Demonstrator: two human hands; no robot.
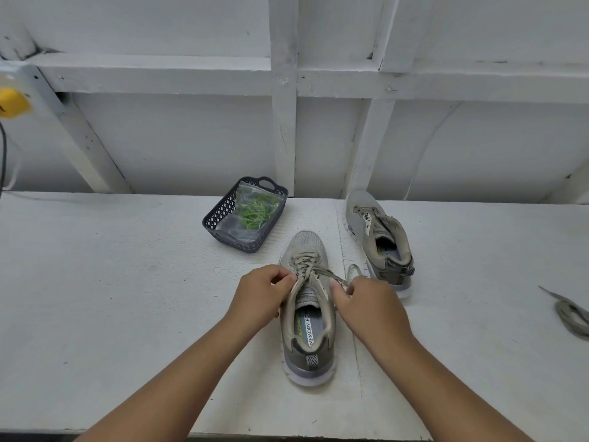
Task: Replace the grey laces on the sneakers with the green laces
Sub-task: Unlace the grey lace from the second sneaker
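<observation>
A grey sneaker (pixel 307 342) stands in the middle of the white table, toe pointing away, with a grey lace (pixel 310 266) threaded through its eyelets. My left hand (pixel 259 293) grips the left eyelet edge of that sneaker. My right hand (pixel 369 306) pinches a loose stretch of the grey lace that runs out to the right. A second grey sneaker (pixel 381 240) without a lace stands further back on the right. Green laces (pixel 256 212) lie in a clear bag inside a dark plastic basket (pixel 220 215).
A removed grey lace (pixel 572 314) lies at the right edge of the table (pixel 111 282). A white framed wall rises behind the table. A yellow object (pixel 11 102) and a dark cable hang at the far left.
</observation>
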